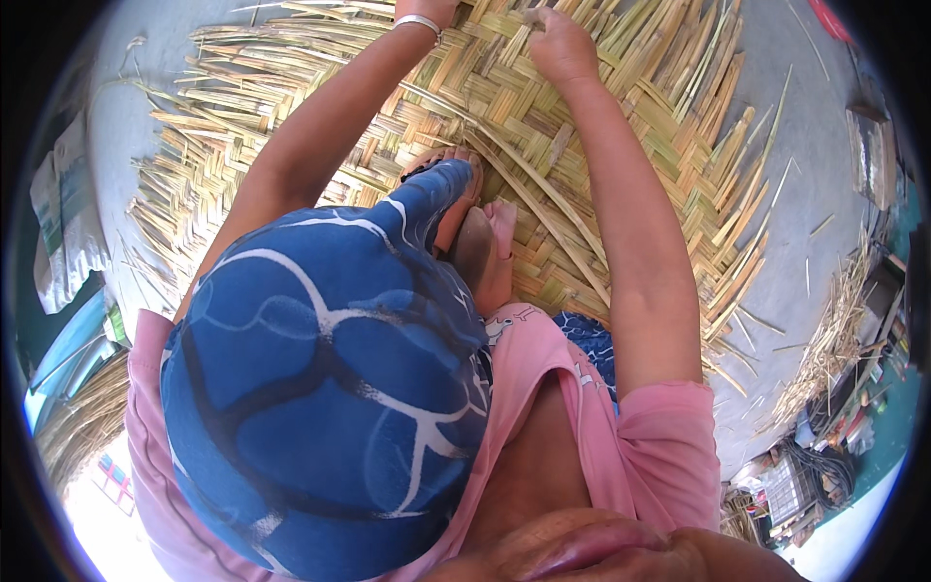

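Observation:
A large mat of woven flat straw-coloured strips (533, 126) spreads in front of me, loose strip ends fringing its sides. My left hand (427, 10), with a silver bangle at the wrist, reaches over its far part; the upper picture edge cuts off its fingers. To the right, my right hand (563, 48) is closed low over the weave, fingers curled and thumb pressed in. What it grips is too small to make out. A few long loose strips (543, 199) lie slantwise across the mat between my arms.
My foot (451, 160) rests on the mat below blue patterned cloth (339, 359) over my knee. Loose straw (824, 330) litters the grey floor (776, 209) at right. Clutter and coiled dark cable (819, 470) stand at lower right; bundled stalks (87, 417) lie at left.

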`<move>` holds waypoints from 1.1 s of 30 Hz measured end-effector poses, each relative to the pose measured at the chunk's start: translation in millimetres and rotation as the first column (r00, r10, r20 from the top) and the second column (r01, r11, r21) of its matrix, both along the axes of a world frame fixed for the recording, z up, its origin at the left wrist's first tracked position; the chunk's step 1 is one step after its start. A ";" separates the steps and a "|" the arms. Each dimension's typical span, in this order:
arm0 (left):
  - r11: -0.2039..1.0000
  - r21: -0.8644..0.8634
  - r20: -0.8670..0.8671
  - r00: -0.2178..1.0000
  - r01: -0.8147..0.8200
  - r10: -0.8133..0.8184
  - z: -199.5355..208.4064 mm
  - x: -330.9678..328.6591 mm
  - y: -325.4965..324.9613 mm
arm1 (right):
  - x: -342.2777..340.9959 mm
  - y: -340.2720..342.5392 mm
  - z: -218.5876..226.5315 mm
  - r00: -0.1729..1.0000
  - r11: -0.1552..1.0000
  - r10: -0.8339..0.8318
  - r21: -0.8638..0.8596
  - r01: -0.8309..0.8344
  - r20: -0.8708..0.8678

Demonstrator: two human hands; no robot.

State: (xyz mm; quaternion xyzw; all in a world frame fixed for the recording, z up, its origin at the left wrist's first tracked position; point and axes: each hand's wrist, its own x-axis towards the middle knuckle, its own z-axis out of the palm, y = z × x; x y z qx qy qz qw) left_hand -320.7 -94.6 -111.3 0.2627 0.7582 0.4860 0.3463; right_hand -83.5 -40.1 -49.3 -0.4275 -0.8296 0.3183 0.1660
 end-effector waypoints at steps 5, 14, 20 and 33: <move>0.977 0.206 0.443 0.896 -0.055 -0.042 -27.3 -24.1 3.9 | -0.7 -30.6 20.8 0.998 0.998 -0.011 0.070 0.006 0.066; 0.985 0.164 0.427 0.904 -0.048 -0.027 -24.3 -28.7 -0.2 | -34.5 -65.0 47.4 0.895 0.966 -0.233 -0.014 0.257 0.381; 0.977 0.189 0.536 0.844 -0.100 -0.017 -15.4 -22.4 -0.8 | -44.0 -66.7 52.9 0.880 0.942 -0.285 -0.057 0.330 0.380; 0.999 0.022 0.406 0.912 0.047 -0.052 27.0 -11.8 3.9 | -29.9 -58.0 39.2 0.948 0.977 -0.196 -0.033 0.211 0.250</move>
